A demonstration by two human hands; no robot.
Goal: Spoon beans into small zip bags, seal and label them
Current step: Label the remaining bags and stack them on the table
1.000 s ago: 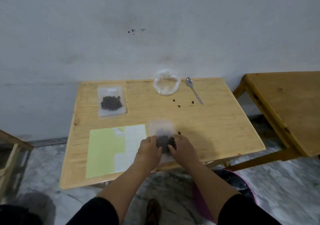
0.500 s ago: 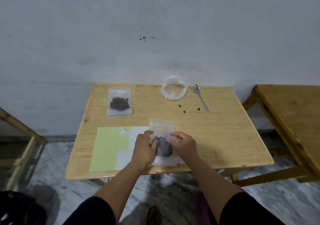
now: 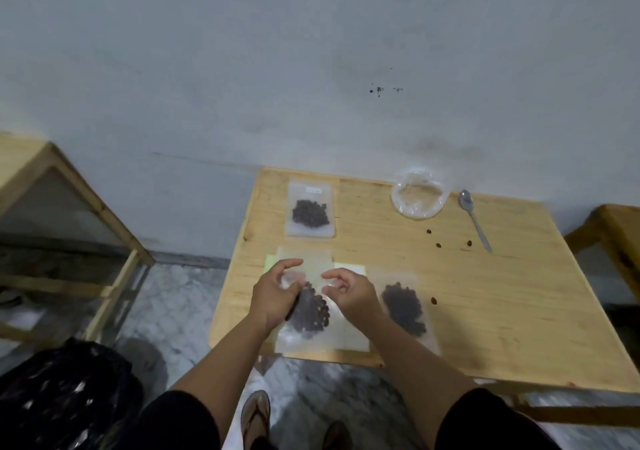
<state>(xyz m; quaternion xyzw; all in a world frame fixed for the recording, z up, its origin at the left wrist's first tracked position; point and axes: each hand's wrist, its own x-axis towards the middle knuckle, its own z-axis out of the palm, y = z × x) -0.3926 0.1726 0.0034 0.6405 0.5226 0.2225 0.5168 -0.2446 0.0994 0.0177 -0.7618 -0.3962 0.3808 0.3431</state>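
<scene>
My left hand (image 3: 275,299) grips the left side of a small clear zip bag of dark beans (image 3: 310,309), held over the near left part of the wooden table (image 3: 502,311). My right hand (image 3: 349,290) has its fingers curled at the bag's right edge. Under the bag lies the label sheet (image 3: 350,269). Just right of my right hand, a second bag of beans (image 3: 403,307) lies flat. At the back left lies a third, labelled bag of beans (image 3: 310,212). A spoon (image 3: 475,221) rests at the back right.
An open, nearly empty clear plastic bag (image 3: 417,196) stands at the back of the table next to the spoon. A few loose beans (image 3: 438,244) lie between them and the near bags. Wooden frames (image 3: 114,227) stand left and right; a black bag (image 3: 65,394) sits on the floor.
The view has swung to the left. The bag in my hands now sits further left over the label sheet, and a second bean bag shows on the table beside my right hand.
</scene>
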